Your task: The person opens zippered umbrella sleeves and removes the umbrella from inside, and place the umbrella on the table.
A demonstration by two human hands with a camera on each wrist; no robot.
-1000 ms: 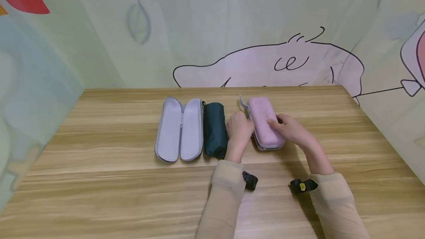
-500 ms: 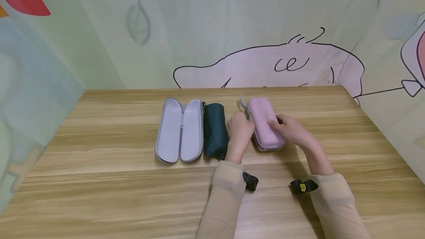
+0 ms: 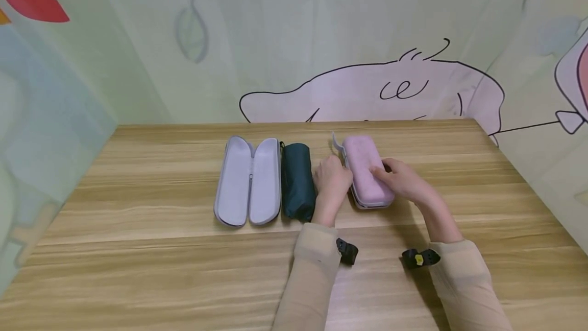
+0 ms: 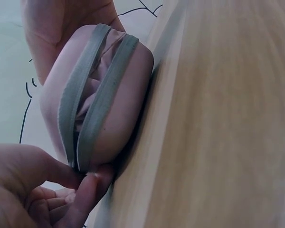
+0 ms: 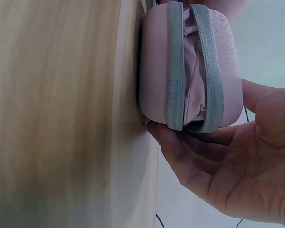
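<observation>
A pink zippered case (image 3: 365, 167) lies on the table with a grey strap (image 3: 337, 142) at its far left corner. Its grey zipper (image 4: 100, 95) gapes at the near end, and pink lining shows between the two tapes. My left hand (image 3: 332, 180) is at the case's left side, thumb and fingers pinching where the zipper tapes meet; the fingers hide any pull tab. Across from it, my right hand (image 3: 401, 180) grips the right side, thumb on top and fingers low along the side, as the right wrist view (image 5: 218, 156) shows.
Left of my left hand lies a dark green pouch (image 3: 297, 180), very near it. Beside the pouch a case with a pale lilac lining (image 3: 234, 183) lies spread open. The wooden table (image 3: 161, 269) ends at a printed cloth backdrop (image 3: 275, 40).
</observation>
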